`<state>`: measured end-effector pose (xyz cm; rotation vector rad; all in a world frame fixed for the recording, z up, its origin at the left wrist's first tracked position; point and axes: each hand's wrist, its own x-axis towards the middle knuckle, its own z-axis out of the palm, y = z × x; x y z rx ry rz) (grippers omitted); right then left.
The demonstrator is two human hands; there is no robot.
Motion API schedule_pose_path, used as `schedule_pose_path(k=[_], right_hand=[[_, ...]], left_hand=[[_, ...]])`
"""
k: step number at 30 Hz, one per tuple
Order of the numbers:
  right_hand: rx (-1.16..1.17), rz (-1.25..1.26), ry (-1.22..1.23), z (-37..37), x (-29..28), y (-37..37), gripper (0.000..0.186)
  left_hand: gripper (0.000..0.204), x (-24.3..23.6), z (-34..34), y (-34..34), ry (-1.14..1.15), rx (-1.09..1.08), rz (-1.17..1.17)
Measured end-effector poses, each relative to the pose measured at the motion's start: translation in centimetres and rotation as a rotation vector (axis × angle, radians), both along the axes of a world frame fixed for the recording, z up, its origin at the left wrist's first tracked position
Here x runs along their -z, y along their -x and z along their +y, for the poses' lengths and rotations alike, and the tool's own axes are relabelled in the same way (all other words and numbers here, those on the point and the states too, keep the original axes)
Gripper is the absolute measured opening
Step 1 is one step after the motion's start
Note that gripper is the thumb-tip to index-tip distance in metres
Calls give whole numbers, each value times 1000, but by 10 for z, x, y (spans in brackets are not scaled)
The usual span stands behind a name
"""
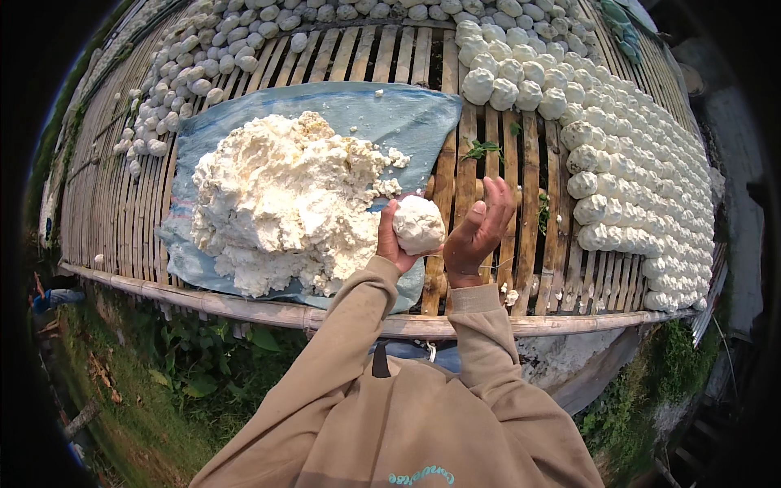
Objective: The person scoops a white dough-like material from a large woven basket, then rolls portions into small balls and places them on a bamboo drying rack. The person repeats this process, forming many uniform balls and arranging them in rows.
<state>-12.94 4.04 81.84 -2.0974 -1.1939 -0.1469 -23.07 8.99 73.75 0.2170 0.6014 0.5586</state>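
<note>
A round white ball of crumbly dough (420, 225) rests in my left hand (392, 244), whose thumb and fingers curl around its left side and underside. Just to the right, my right hand (482, 232) is raised with its fingers stretched upward and the palm turned toward the ball; it holds nothing. Left of my hands lies a large heap of the same white, lumpy dough (285, 203), piled on a blue woven plastic sheet (390, 106). Small crumbs have broken off along the heap's right side.
Bamboo slats (525, 163) form the platform, edged in front by a bamboo pole (244, 309). Tight rows of white balls (634, 187) cover its right side. Greyer, drier balls (236, 37) fill the far left. Green leaf sprigs (482, 150) lie on the slats; plants (203, 358) grow below.
</note>
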Motion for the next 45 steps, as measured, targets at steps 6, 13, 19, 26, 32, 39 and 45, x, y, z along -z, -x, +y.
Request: schedule_pose_path(k=[6,13,19,26,32,39,45], right_hand=[[224,-30,-109,-34,7,-43,47],[54,152,-12,-93,24,-106,51],[11,550,46,-144,40,-175,45],[176,463,34,-222,29,-256,48],[541,269,-356,-294,30,-324,54],[599,984,-195,-398,57,-384,89],[939,779,-618,-447,98,-486,82]], left_hand=[[78,4,-26,-42,142,39,-34],[78,-1,-67,-95,59,132,86],[74,-1,-110,-186,-118,316,-7],[57,-2,-179,-292,-69,413,84],[74,-3,-235,-361,-30,637,106],[91,-12,-313,-453,-335,1016,180],[83,-25,-330,-501,-611,1039,230]])
